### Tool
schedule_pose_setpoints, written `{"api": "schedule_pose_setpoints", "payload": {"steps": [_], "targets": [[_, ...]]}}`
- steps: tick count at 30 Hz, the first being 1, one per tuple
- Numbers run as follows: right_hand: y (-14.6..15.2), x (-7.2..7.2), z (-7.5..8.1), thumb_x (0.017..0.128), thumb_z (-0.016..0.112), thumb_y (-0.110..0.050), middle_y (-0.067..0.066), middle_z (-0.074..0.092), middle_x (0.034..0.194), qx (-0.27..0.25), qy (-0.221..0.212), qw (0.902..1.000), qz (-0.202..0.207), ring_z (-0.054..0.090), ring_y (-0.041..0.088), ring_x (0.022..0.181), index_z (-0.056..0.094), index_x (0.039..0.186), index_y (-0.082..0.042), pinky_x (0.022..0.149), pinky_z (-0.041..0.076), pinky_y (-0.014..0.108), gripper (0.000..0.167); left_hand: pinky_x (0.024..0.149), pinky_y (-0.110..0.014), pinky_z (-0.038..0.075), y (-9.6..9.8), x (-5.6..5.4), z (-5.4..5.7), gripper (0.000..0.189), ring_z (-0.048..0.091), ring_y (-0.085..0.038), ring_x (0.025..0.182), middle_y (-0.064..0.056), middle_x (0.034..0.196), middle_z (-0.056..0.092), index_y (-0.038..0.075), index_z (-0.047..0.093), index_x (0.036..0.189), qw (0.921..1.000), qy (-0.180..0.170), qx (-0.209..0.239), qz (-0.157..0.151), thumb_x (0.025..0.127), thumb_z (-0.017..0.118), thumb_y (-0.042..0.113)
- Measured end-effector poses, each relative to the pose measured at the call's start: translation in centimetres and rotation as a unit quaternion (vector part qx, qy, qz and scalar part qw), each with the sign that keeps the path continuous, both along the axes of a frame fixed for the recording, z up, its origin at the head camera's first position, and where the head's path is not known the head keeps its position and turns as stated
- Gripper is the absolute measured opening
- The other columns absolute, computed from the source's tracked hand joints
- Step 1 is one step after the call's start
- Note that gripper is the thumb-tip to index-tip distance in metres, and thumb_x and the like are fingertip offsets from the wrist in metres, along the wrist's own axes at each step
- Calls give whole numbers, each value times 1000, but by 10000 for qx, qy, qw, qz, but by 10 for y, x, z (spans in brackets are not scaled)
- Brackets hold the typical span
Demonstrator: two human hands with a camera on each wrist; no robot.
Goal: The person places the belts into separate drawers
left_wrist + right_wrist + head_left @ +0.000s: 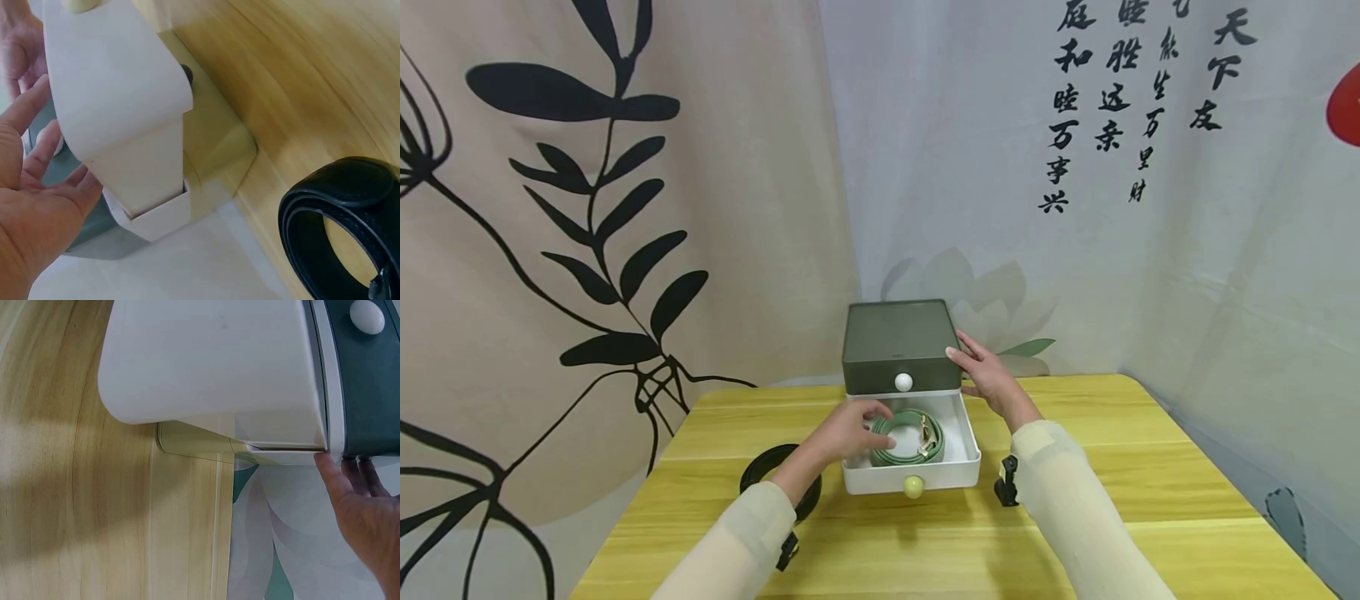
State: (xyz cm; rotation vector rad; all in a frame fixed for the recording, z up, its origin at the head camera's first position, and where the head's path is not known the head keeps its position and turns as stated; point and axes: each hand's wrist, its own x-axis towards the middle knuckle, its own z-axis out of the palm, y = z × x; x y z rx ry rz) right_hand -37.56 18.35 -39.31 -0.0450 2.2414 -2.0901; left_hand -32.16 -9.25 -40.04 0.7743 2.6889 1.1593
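Observation:
A small drawer box has a dark green-grey top unit (901, 333) with a white knob. Below it, a white drawer (962, 477) with a yellow-green knob is pulled out. Inside lies a coiled light green belt (934, 450) with gold-coloured metal fittings. My left hand (842, 432) reaches over the drawer's left side, its loosely bent fingertips right at the coil; in the left wrist view they are partly hidden behind the drawer. My right hand (996, 385) rests its extended fingers (333, 475) against the box's right side, steadying nothing else.
A coiled black belt (765, 465) lies on the wooden table (895, 558), left of the box and partly behind my left forearm. Under the drawer, the left wrist view shows a yellowish lower section (219, 131). A printed curtain (760, 208) hangs behind the table.

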Motion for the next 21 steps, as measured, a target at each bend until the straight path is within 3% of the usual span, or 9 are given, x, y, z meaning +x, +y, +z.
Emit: {"api": "schedule_pose_setpoints", "payload": {"steps": [10, 21], "targets": [[1, 1, -1, 99, 60, -42, 10, 11, 165, 36, 36, 10000, 70, 20, 34, 148, 22, 159, -32, 107, 36, 58, 72, 98, -51, 46, -7, 2, 9, 36, 56, -33, 119, -8, 126, 62, 9, 69, 118, 9991, -182, 293, 244, 86, 80, 22], [1, 0, 0, 99, 60, -43, 8, 11, 165, 7, -6, 10000, 26, 20, 35, 148, 22, 159, -33, 108, 33, 59, 72, 99, -51, 45, -12, 7, 13, 34, 54, -33, 121, -5, 124, 63, 16, 69, 115, 9981, -152, 547, 240, 86, 79, 29]]}}
